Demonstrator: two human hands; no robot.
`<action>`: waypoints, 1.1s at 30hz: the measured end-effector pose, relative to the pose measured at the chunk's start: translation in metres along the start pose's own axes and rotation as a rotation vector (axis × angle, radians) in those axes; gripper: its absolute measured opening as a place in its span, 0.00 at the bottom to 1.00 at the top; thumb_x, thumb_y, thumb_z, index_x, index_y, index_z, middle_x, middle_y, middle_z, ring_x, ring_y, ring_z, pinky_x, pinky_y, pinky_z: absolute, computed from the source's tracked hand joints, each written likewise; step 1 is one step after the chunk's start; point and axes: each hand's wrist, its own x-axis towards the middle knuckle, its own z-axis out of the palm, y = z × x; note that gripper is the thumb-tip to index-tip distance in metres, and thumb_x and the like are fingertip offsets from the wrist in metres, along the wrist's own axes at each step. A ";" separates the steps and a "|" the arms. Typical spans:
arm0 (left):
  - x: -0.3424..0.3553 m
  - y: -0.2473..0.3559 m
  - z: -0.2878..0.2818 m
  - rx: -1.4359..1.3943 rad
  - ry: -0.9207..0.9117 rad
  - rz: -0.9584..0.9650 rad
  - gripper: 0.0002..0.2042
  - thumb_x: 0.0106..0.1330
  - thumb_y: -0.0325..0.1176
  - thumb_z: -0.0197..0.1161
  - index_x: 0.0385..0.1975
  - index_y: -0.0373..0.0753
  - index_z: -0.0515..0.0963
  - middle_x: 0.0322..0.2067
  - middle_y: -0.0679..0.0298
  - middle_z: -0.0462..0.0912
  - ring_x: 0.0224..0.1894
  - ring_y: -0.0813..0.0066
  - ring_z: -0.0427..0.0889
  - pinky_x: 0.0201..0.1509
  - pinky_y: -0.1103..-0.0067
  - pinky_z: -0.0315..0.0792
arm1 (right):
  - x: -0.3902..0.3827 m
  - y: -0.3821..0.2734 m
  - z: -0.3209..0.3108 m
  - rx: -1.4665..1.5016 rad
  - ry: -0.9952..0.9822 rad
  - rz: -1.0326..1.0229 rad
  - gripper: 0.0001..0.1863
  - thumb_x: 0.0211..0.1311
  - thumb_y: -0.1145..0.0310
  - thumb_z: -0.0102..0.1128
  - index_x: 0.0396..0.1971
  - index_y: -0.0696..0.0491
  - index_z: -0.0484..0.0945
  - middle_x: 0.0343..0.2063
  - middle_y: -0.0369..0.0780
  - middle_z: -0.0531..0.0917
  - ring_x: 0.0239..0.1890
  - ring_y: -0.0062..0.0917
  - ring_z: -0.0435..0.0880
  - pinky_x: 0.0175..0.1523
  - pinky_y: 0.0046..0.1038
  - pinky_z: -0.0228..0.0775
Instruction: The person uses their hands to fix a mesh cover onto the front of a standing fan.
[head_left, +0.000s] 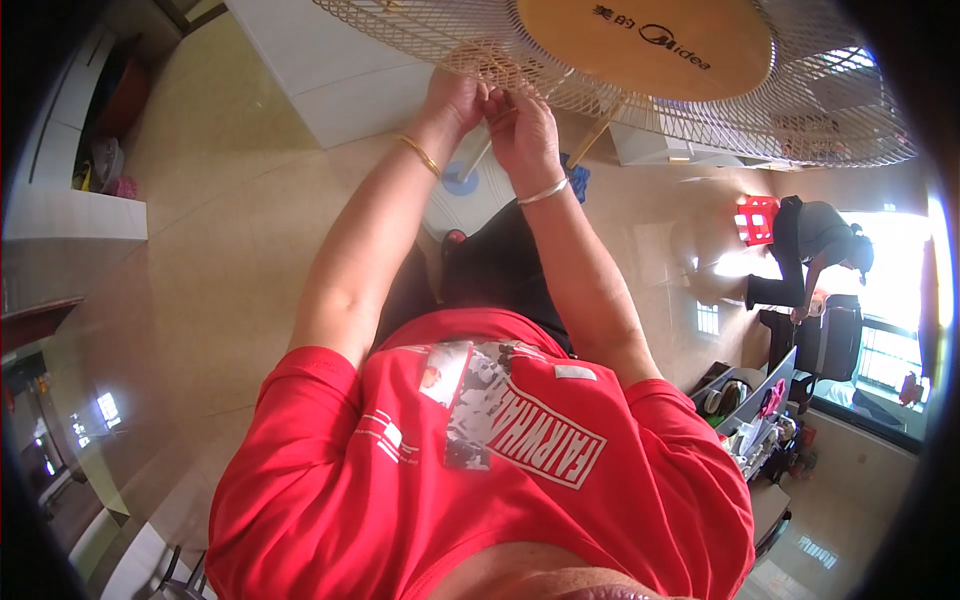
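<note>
A large electric fan's wire grille point(420, 28) fills the top of the view, with a round orange-tan disc point(645, 45) at its centre. Both my arms are raised to its near rim. My left hand point(462, 98), a gold bangle at the wrist, is closed around the wires at the rim, with some fingers behind the mesh. Beside it, my right hand point(524, 130), wearing a silver bangle, has its fingers bent and pinched at the same edge. The two hands nearly touch, and any small part between the fingertips is too hidden to make out.
A white panel or cabinet point(310, 70) stands beyond my left hand. On the right, another person point(825, 235) bends over near a red stool point(757, 220) and a dark suitcase-like box point(840, 335). Assorted items point(755, 425) crowd a surface at lower right. Tiled floor point(215, 290) lies to the left.
</note>
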 end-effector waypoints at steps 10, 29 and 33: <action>-0.012 0.002 0.009 0.011 -0.075 0.022 0.11 0.56 0.34 0.59 0.36 0.36 0.72 0.29 0.65 0.76 0.28 0.77 0.75 0.25 0.83 0.71 | -0.006 -0.005 0.007 -0.032 -0.015 -0.043 0.10 0.57 0.76 0.47 0.38 0.58 0.74 0.31 0.40 0.79 0.28 0.23 0.78 0.30 0.22 0.72; -0.034 0.021 0.013 0.210 -0.072 0.071 0.07 0.52 0.24 0.59 0.31 0.36 0.74 0.27 0.67 0.77 0.27 0.83 0.71 0.29 0.86 0.65 | 0.007 -0.005 0.007 -0.020 -0.012 -0.035 0.08 0.58 0.77 0.45 0.36 0.60 0.71 0.29 0.42 0.77 0.29 0.25 0.76 0.32 0.24 0.71; -0.031 0.021 0.020 0.192 0.014 0.085 0.07 0.52 0.23 0.60 0.32 0.35 0.74 0.27 0.65 0.77 0.27 0.79 0.73 0.31 0.84 0.68 | 0.010 -0.010 -0.004 -0.146 0.008 -0.007 0.09 0.57 0.78 0.45 0.38 0.61 0.69 0.30 0.43 0.77 0.29 0.26 0.78 0.32 0.24 0.73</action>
